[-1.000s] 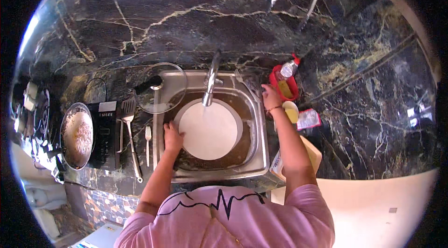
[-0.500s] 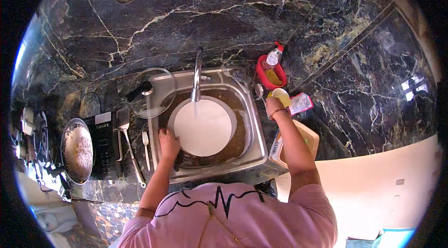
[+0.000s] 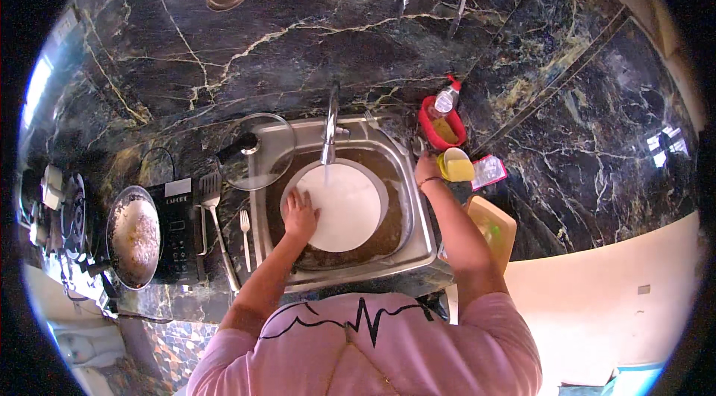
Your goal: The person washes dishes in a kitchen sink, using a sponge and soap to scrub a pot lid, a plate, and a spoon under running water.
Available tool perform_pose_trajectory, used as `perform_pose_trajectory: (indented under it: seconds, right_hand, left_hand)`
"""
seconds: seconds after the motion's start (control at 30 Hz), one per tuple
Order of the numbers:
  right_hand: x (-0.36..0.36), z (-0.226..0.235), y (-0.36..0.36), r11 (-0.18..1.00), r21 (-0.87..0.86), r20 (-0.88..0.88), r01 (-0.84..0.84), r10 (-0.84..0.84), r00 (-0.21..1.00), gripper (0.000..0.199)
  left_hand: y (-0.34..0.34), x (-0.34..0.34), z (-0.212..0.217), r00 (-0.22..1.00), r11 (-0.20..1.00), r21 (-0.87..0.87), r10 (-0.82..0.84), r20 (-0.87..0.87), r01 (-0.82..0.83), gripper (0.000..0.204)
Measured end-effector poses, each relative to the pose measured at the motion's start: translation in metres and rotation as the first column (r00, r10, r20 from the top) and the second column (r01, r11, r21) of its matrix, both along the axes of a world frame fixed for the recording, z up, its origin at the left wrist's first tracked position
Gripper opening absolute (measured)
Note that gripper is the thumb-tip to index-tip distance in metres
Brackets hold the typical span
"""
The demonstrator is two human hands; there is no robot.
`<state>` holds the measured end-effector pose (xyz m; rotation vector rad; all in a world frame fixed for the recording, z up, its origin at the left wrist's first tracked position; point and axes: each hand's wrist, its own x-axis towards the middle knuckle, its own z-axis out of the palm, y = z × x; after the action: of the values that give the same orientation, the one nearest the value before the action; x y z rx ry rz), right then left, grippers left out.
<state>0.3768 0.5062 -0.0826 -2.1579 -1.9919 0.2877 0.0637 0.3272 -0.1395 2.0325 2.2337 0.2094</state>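
Observation:
A large round white dish (image 3: pixel 350 209) rests in the steel sink (image 3: pixel 418 254), below the tap (image 3: pixel 329 131). My left hand (image 3: pixel 300 215) lies on the dish's left side, fingers spread. My right hand (image 3: pixel 427 170) is at the sink's right rim, its fingers curled in. A small metal spoon (image 3: pixel 418 145) shows just beyond its fingertips; whether they hold the spoon is hidden. Right beside that hand stands a yellow tub (image 3: pixel 457 166). Behind the tub, a red container (image 3: pixel 434 114) holds a sponge (image 3: pixel 446 133) and a bottle with a red top (image 3: pixel 447 98).
A glass lid (image 3: pixel 272 150) leans over the sink's left corner. Further left are a fork (image 3: pixel 245 236), a slotted turner (image 3: pixel 211 189), and a pan (image 3: pixel 134 236) on a black cooktop (image 3: pixel 177 239). A pink-edged packet (image 3: pixel 488 171) and a beige container (image 3: pixel 498 224) lie right. Utensils hang on the wall.
My left hand has moved from the dish's left edge onto its surface. My right hand has let go of the yellow tub and shifted left toward the spoon. The view has shifted slightly.

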Motion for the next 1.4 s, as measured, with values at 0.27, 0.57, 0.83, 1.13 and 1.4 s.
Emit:
perform_pose_trajectory:
  seconds: [0.27,0.57,0.83,1.13,1.4]
  right_hand:
    - [-0.059,0.020,-0.008,0.879,0.304,-0.102,-0.367,0.413,0.905,0.038]
    - [-0.084,-0.020,0.044,0.890,0.232,-0.176,-0.393,0.436,0.883,0.031]
    - [-0.090,-0.032,0.057,0.876,0.211,0.028,-0.434,0.438,0.898,0.028]
    - [0.004,0.044,0.025,0.970,0.099,0.160,-0.222,0.205,0.966,0.036]
    - [0.127,0.004,0.014,0.982,-0.094,0.221,-0.161,0.178,0.959,0.035]
  left_hand:
    - [0.018,0.011,0.003,0.999,1.000,-0.022,-0.009,-0.041,0.008,0.065]
    - [0.021,-0.007,-0.033,0.926,0.990,0.026,0.123,0.356,-0.141,0.064]
    - [0.039,-0.038,-0.046,0.332,0.912,-0.409,0.394,0.857,-0.026,0.051]
    - [0.028,-0.036,-0.038,-0.141,0.915,-0.391,0.402,0.905,0.099,0.061]
    - [0.006,-0.033,0.012,-0.343,0.801,-0.592,0.581,0.738,0.084,0.039]
